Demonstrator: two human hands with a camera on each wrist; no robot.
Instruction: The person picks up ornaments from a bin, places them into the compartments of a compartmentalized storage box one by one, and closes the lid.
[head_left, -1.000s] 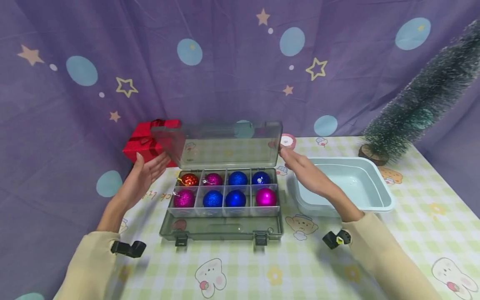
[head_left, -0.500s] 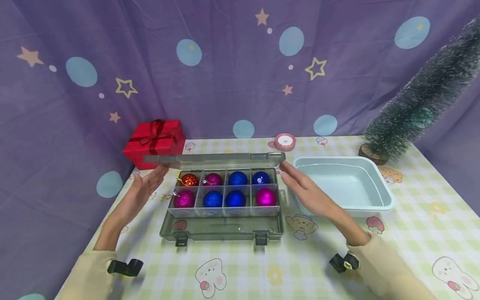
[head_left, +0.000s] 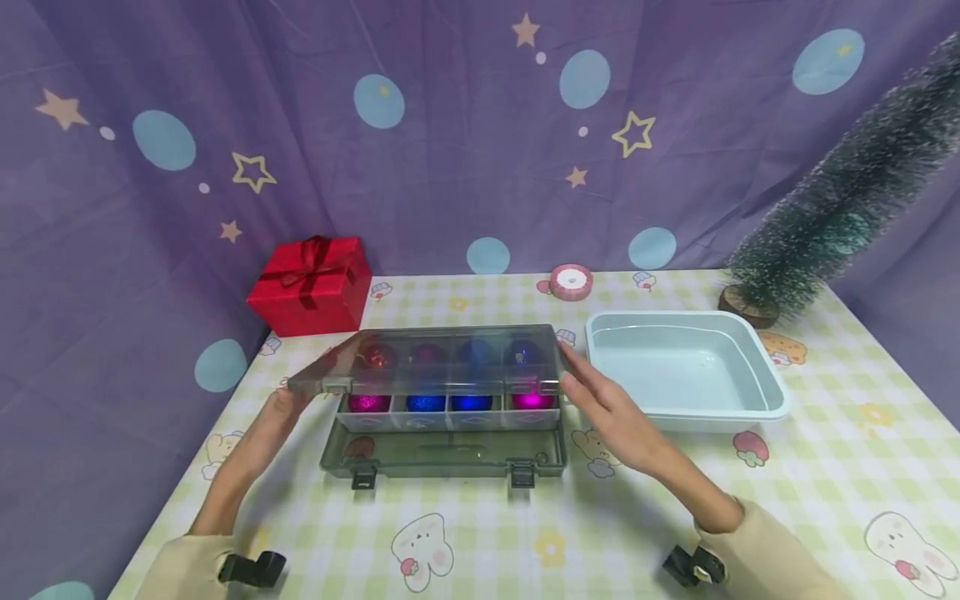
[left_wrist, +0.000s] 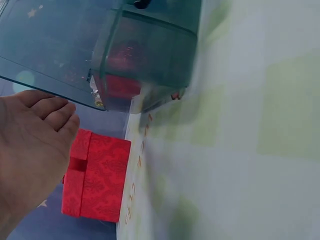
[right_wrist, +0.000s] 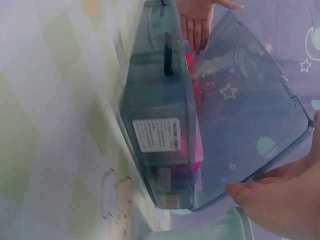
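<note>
A translucent grey plastic storage box (head_left: 442, 454) stands mid-table, its hinged lid (head_left: 450, 358) tilted down part way over it. Inside, a divided insert (head_left: 401, 421) holds red, magenta and blue bauble ornaments (head_left: 472, 403) in two rows; the back row shows through the lid. My left hand (head_left: 270, 425) touches the lid's left side, its palm facing inward in the left wrist view. On the opposite side, my right hand (head_left: 611, 412) touches the lid's right edge with fairly straight fingers, the thumb apart from them. Two latches (head_left: 521, 473) hang at the box's front.
Right of the box is a pale blue basin (head_left: 686, 412). A small artificial pine tree (head_left: 832, 208) rises at the back right. A red gift box (head_left: 311, 292) sits at the back left, and a pink ribbon roll (head_left: 571, 282) lies behind the storage box.
The lid has swung forward and down from nearly upright, and now covers the back row of baubles. Both hands have moved down and toward the front with it.
</note>
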